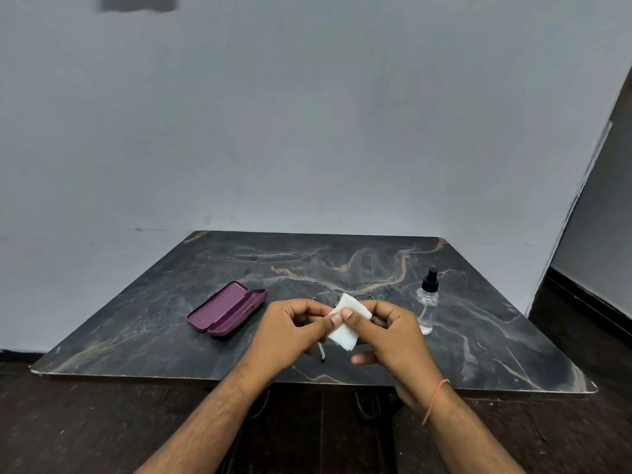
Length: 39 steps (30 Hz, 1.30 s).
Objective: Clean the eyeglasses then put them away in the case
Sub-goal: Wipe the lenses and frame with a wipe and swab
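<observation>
Thin metal-framed eyeglasses [328, 297] are held above the table's middle, mostly hidden behind my hands; a temple tip pokes out below. My left hand [294, 331] grips the frame from the left side. My right hand [386, 331] pinches a folded white cloth [347, 328] over the right part of the glasses, thumb on top of the cloth. The purple eyeglass case [227, 310] lies open on the table to the left of my hands, empty inside.
A small clear spray bottle [427, 304] with a black cap stands upright just right of my right hand. The dark marble table [496, 336] ends near my wrists. A grey wall rises behind it, and dark floor shows below.
</observation>
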Tool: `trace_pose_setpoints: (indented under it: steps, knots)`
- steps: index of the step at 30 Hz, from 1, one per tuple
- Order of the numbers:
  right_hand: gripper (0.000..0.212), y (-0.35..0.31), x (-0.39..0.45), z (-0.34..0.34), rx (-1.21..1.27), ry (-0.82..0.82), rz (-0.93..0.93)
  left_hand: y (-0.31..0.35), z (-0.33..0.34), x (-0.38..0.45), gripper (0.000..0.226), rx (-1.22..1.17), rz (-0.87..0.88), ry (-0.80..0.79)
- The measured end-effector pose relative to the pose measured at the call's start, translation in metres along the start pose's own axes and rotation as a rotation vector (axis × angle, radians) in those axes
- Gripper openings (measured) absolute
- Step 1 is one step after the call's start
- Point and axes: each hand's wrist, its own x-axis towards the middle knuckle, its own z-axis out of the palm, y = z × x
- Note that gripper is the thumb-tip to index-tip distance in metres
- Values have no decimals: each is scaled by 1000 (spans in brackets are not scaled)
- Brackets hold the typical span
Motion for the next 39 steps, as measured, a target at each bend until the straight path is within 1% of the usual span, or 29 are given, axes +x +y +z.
trace_pose_setpoints:
  steps: [2,4,6,8,10,12,14,17,21,24,26,32,36,39]
  knots:
    - [16,5,0,3,79,3,15,-5,-2,1,5,5,4,18]
    - [15,11,2,6,87,39,15,-12,-4,3,10,59,35,26]
    - [12,17,5,8,66,113,-1,-22,-11,6,14,228,119,104]
    - [13,22,10,7,57,191,-23,-38,-21,8,29,497,203,180]
    - [16,27,14,3,25,245,-49,-55,-32,13,45,667,202,167]
    - [17,31,18,-3,-51,296,-72,-65,-37,23,52,741,198,125]
    - [19,35,22,-9,-126,334,-79,-69,-37,37,53,807,241,73]
    - [27,37,25,-14,-208,344,-107,-72,-34,52,49,882,291,18]
    - [22,38,29,-20,-351,329,-189,-73,-34,68,34,922,376,50]
    - [18,37,34,-19,-464,362,-221,-74,-35,74,20,930,432,47]
    - [13,38,39,-16,-535,374,-246,-75,-34,75,14,910,464,40]
    - [6,42,62,0,-764,369,-353,-74,-31,70,13,876,621,55]
    - [11,52,75,5,-877,333,-376,-72,-30,68,13,876,703,33]
    - [11,58,80,7,-904,319,-370,-74,-31,69,15,866,737,9]
